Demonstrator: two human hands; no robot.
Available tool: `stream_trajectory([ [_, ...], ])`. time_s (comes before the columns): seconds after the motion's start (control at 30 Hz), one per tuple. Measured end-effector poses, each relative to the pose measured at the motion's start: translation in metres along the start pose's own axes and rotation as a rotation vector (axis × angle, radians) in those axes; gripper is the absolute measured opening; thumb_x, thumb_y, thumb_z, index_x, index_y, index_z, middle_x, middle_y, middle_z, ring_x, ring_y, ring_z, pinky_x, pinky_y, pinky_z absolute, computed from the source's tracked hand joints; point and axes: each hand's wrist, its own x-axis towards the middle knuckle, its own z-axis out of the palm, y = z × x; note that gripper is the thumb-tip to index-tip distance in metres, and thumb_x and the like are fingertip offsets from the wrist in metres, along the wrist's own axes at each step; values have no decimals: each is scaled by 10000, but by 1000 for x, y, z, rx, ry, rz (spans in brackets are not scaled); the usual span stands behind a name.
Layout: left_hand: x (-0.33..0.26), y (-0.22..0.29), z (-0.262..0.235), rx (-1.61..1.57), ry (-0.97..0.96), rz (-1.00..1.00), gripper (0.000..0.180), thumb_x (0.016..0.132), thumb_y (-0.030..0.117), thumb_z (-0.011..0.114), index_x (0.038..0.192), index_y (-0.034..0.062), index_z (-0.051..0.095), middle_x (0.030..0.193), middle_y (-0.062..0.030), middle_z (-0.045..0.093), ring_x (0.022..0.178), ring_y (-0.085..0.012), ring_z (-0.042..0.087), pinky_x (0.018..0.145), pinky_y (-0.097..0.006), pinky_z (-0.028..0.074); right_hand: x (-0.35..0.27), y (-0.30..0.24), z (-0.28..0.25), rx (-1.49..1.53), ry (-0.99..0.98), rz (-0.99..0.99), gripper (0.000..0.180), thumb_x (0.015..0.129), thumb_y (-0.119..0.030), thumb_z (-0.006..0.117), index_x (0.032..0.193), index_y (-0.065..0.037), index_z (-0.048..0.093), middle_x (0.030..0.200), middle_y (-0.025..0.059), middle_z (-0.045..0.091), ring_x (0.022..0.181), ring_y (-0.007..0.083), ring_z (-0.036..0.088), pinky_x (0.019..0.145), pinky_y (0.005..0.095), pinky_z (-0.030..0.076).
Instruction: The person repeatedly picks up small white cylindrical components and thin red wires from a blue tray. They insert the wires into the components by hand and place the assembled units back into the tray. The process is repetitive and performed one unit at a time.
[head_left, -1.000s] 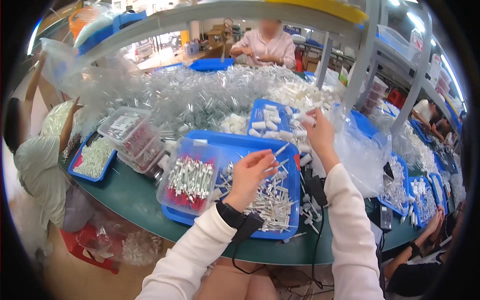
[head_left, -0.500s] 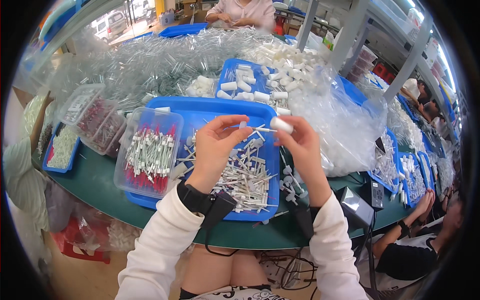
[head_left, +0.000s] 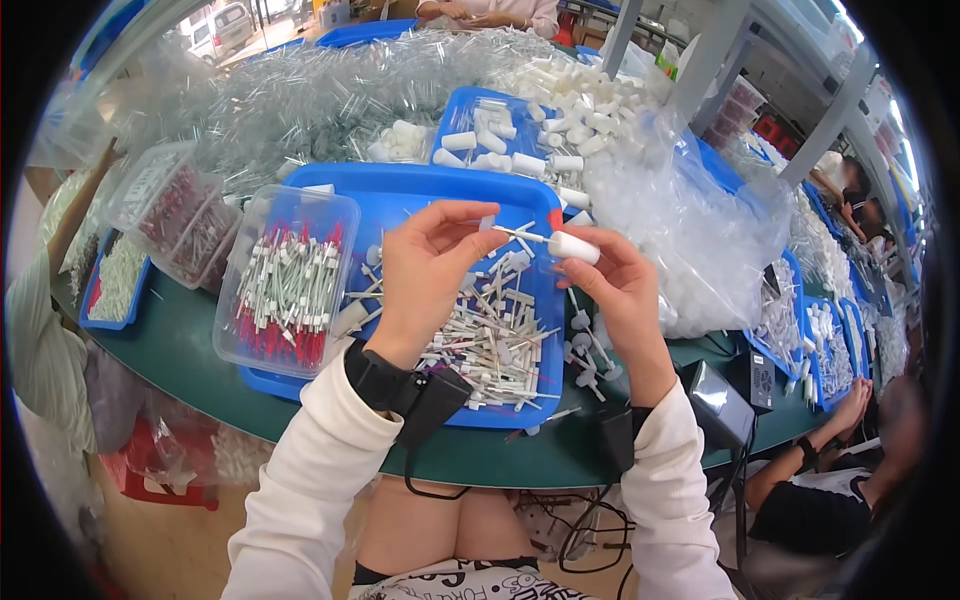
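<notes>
The person's two hands are raised over the tray, the big blue one, and between them is a thin rod. The left hand has thumb and index finger closed in a narrow pinch on the rod's left end, just beside a small pale disc. The right hand holds a white cap between thumb and fingers, above the right edge of the tray. The rod lies almost level and points to the cap; its right end seems to meet the cap, but the part is small and I cannot tell if it goes inside.

Many loose sticks lie crossed in the tray. At the tray's left side stands a clear box, full of red and white sticks. Behind the tray is a smaller blue bin with white caps in it. To the right of the tray are a clear plastic bag and, nearer to the person, some loose white pieces on the green table. Far behind the tray, a co-worker in pink sleeves is partly visible.
</notes>
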Motion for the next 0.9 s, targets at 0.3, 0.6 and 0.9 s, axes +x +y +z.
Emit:
stream_trajectory([
  [0.3, -2, -4, 3, 68, -121, 125, 220, 721, -33, 659, 934, 2, 622, 912, -82, 644, 846, -143, 617, 746, -243, 494, -2, -2, 3, -108, -20, -17, 292, 761, -14, 652, 1040, 17, 573, 993, 80, 609, 913, 135, 583, 710, 243, 483],
  [0.6, -4, -1, 5, 29, -223, -41, 256, 721, -14, 657, 972, -13, 606, 935, -110, 633, 852, -155, 618, 750, -259, 499, -6, 0, 5, -332, 20, -261, 262, 742, -20, 675, 991, -10, 595, 899, 53, 621, 861, 118, 588, 734, 244, 472],
  [0.9, -2, 0, 2, 4, -283, -160, 276, 752, 21, 657, 1015, -31, 593, 905, -106, 631, 799, -138, 605, 725, -255, 492, -7, -2, 7, -223, 12, -136, 253, 748, -51, 682, 985, -1, 609, 922, 68, 641, 833, 121, 614, 718, 236, 485],
])
